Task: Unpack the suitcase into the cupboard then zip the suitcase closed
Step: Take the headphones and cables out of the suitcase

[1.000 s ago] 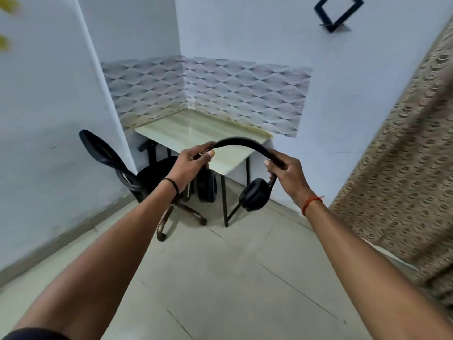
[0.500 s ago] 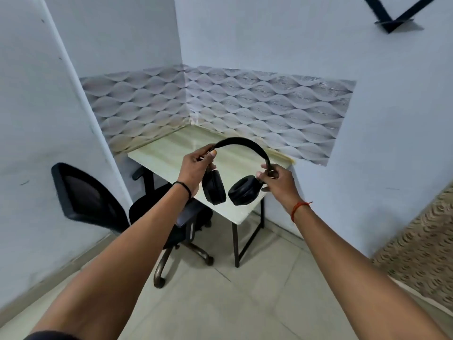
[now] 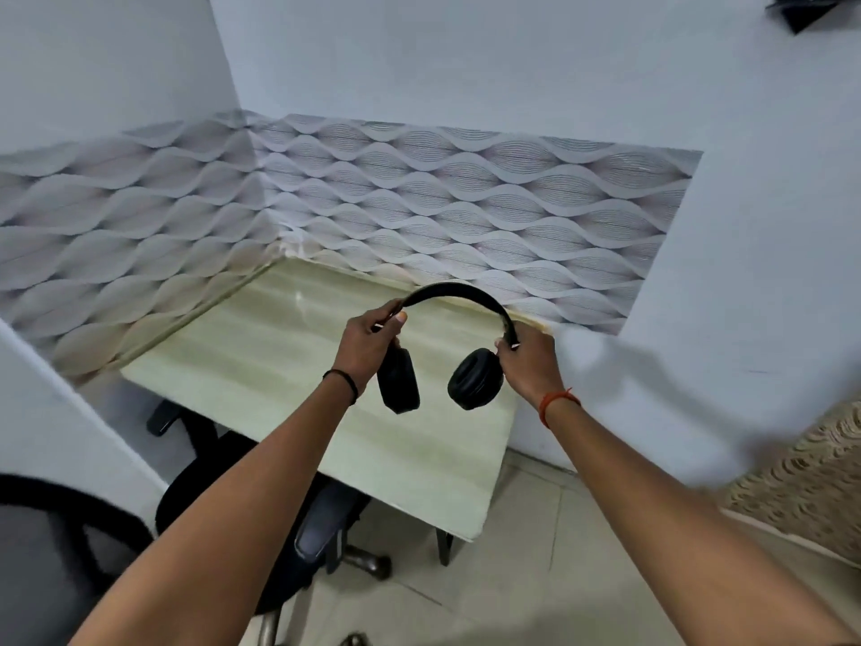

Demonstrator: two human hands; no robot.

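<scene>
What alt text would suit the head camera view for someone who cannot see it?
Two hands, left hand and right hand, hold black headphones by the headband above a pale desk in a wallpapered corner. A black office chair sits tucked beneath.

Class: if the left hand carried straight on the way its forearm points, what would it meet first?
Probably the patterned wall panel above the desk; the left hand seems to be above it, though depth is unclear.

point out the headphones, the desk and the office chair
headphones (image 3: 466, 293), head view, top of the headband
desk (image 3: 279, 366), head view, bare part of the top
office chair (image 3: 205, 496), head view, black seat
</scene>
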